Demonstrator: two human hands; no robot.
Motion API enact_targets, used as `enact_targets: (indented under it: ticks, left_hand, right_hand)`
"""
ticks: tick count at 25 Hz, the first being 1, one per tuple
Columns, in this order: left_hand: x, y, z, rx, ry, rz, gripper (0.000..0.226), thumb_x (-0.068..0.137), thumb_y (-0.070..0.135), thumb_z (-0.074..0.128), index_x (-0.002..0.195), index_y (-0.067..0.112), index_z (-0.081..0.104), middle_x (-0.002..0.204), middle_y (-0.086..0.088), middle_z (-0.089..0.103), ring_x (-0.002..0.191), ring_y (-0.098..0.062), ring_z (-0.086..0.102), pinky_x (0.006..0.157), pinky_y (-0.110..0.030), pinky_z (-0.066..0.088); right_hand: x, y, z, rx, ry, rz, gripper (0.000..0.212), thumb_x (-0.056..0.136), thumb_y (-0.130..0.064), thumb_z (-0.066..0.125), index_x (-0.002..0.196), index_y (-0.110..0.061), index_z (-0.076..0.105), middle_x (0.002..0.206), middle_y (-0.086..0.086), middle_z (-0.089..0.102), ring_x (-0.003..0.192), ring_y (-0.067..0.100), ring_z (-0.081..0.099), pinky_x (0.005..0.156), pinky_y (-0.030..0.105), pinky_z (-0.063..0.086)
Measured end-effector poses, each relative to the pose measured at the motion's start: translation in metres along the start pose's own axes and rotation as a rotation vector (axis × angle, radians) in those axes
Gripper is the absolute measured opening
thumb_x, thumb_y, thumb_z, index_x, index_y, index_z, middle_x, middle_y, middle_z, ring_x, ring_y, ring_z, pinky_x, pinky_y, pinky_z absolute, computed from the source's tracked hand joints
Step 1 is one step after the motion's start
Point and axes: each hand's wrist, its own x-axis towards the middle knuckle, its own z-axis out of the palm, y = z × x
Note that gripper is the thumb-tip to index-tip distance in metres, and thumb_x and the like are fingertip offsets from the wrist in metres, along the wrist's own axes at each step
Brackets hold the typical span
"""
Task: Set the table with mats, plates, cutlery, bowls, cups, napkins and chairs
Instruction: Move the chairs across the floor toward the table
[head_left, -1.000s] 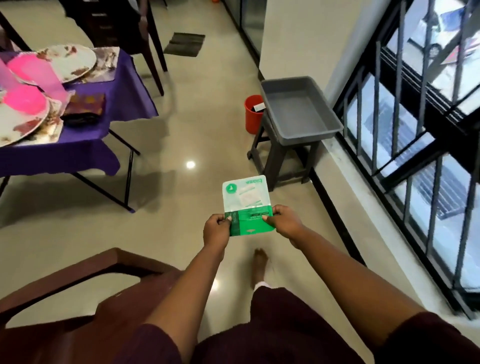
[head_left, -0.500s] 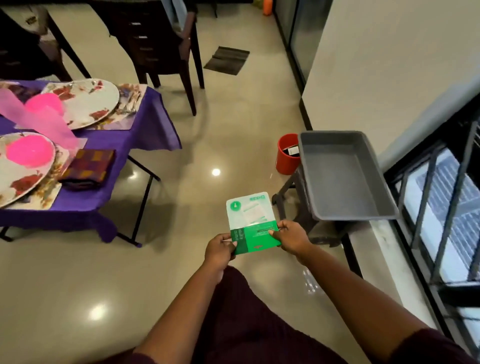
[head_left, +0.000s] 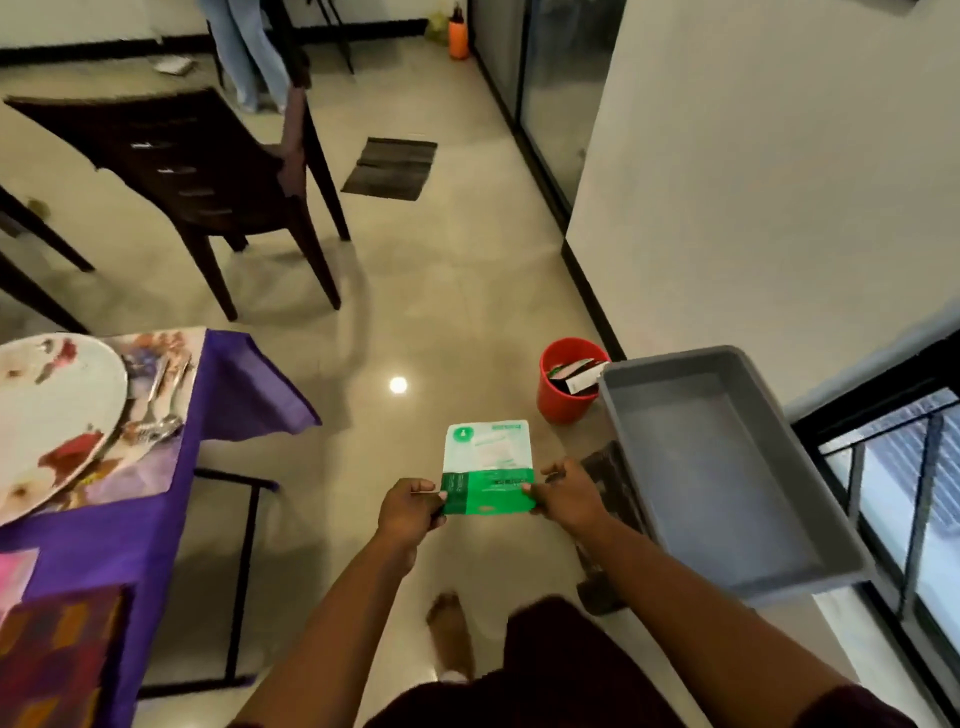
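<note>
A flat green and white packet (head_left: 488, 462) is held out over the floor in front of me. My left hand (head_left: 410, 509) pinches its lower left corner and my right hand (head_left: 569, 499) pinches its lower right corner. At the left stands the table with a purple cloth (head_left: 156, 530). On it lie a patterned plate (head_left: 47, 415) on a printed mat (head_left: 150, 457), cutlery (head_left: 161, 405) beside the plate, and a folded dark patterned napkin (head_left: 57, 654) near the front edge.
A grey plastic tub (head_left: 727, 478) sits on a dark stool (head_left: 608, 499) to my right, with a red bucket (head_left: 563, 384) behind it. A dark wooden chair (head_left: 208, 171) stands beyond the table. A wall and barred window run along the right. A person's legs (head_left: 244, 52) show far back.
I have walked forward and the view has tilted up: the table slid left and down, the tub and bucket came closer. Both hands keep the same hold on the packet.
</note>
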Motion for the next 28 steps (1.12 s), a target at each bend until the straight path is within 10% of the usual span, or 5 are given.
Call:
enact_targets:
  ticks: [7,11,18,28]
  left_hand:
    - [0.092,0.087,0.082,0.040,-0.147,-0.060,0.022,0.093,-0.009,0.050,0.084,0.009,0.060,0.088,-0.014,0.061,0.070,-0.018,0.059,0.056,-0.024,0.053]
    - [0.159,0.149,0.146,0.417,-0.318,-0.047,0.037,0.092,-0.005,0.042,0.118,0.013,0.061,0.103,-0.005,0.062,0.080,-0.018,0.057,0.067,-0.029,0.046]
    - [0.253,0.255,0.258,0.907,-0.559,0.091,0.043,0.095,0.021,0.057,0.137,0.021,0.049,0.138,-0.003,0.051,0.116,-0.016,0.053,0.086,-0.019,0.038]
    - [0.341,0.237,0.346,1.071,-0.652,0.013,0.041,0.097,0.023,0.054,0.137,0.020,0.047,0.138,-0.005,0.050,0.120,-0.020,0.052,0.097,-0.025,0.038]
  right_hand:
    - [0.102,-0.062,-0.006,0.276,0.183,0.061,0.023,0.084,-0.005,0.072,0.093,-0.018,0.055,0.098,0.007,0.069,0.081,0.018,0.070,0.061,0.024,0.055]
    - [0.197,-0.095,-0.041,0.250,0.281,0.106,0.033,0.081,0.000,0.071,0.092,-0.026,0.055,0.107,0.006,0.067,0.096,0.023,0.068,0.080,0.045,0.059]
    - [0.337,-0.141,-0.132,-0.046,0.411,0.236,0.020,0.083,0.004,0.061,0.084,-0.015,0.058,0.095,0.003,0.062,0.093,0.025,0.063,0.075,0.031,0.051]
    - [0.475,-0.093,-0.160,-0.202,0.431,0.385,0.022,0.080,0.008,0.057,0.088,-0.012,0.065,0.107,0.017,0.068,0.099,0.037,0.064,0.084,0.044,0.055]
